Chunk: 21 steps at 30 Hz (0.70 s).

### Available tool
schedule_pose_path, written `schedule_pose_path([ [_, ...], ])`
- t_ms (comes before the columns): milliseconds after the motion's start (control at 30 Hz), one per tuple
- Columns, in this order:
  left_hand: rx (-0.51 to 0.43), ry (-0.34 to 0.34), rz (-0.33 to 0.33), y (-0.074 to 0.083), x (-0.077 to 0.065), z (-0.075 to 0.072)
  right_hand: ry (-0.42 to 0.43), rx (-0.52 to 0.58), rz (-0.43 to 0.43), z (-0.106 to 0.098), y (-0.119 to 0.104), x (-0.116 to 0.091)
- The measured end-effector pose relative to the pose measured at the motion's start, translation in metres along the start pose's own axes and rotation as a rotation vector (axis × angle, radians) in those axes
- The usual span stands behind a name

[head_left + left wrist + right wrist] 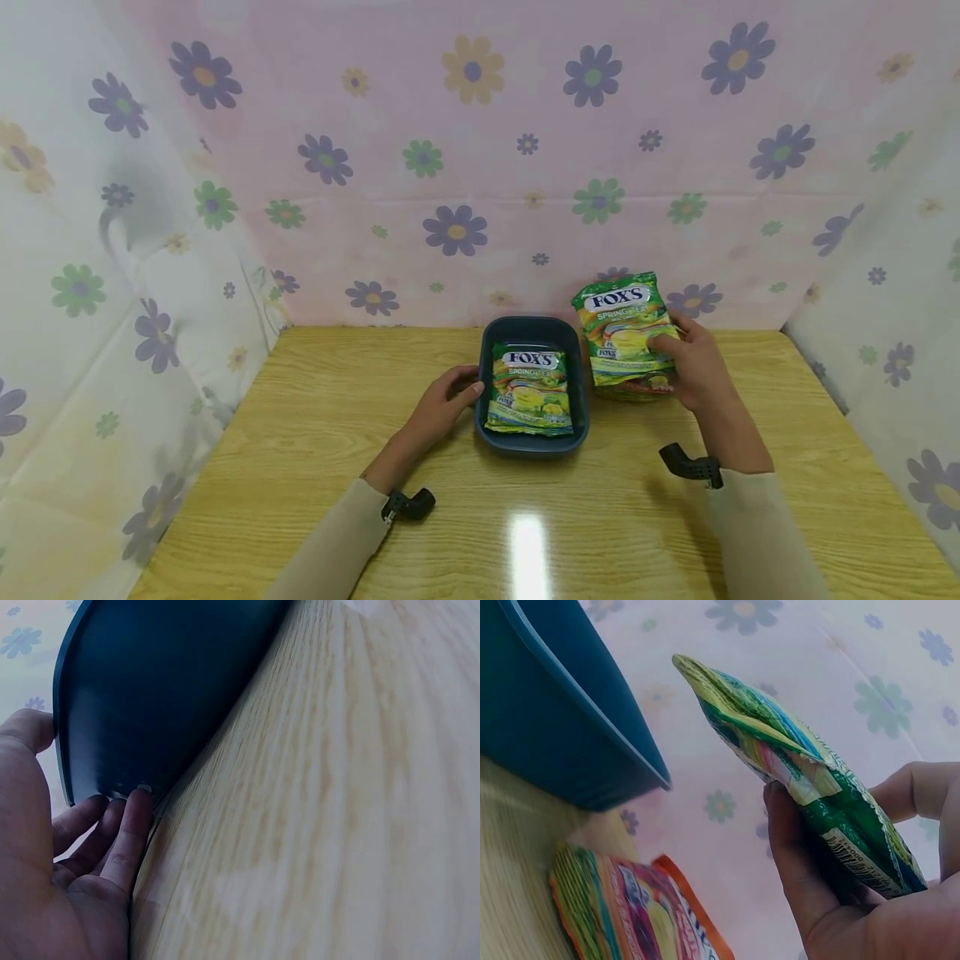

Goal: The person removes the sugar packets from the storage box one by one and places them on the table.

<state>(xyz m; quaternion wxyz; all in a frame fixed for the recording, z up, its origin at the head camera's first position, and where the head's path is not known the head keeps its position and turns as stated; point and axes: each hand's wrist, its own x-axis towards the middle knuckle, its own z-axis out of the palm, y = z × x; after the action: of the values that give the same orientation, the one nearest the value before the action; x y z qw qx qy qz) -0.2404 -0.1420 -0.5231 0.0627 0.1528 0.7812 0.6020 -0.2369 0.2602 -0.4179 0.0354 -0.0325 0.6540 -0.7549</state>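
A dark blue plastic bin (532, 447) stands on the table, with a green and yellow Fox's Spring Tea candy bag (528, 396) lying flat inside. My left hand (444, 406) holds the bin's left side. Its thumb lies at the rim, and its other fingertips (136, 804) rest low against the outer wall. Right of the bin, my right hand (696, 358) grips a second Fox's candy bag (626, 329) by its right edge, thumb on the front and a finger behind. This bag is tilted up, its printed front toward the head camera.
Below the raised bag lies another candy bag (656, 907) with red, yellow and orange print, mostly hidden from the head view. Flowered cloth (525, 183) hangs behind the wooden table (337, 375) and along both sides.
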Motion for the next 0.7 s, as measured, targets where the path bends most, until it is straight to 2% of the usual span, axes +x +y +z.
schedule_pose_path([
  [333,0.007,0.009,-0.006,-0.004,0.0,0.0,0.024,-0.02,0.008,-0.024,-0.001,0.0],
  [700,-0.004,0.0,-0.005,0.003,0.0,0.0,0.043,0.074,-0.004,-0.051,-0.001,-0.003],
])
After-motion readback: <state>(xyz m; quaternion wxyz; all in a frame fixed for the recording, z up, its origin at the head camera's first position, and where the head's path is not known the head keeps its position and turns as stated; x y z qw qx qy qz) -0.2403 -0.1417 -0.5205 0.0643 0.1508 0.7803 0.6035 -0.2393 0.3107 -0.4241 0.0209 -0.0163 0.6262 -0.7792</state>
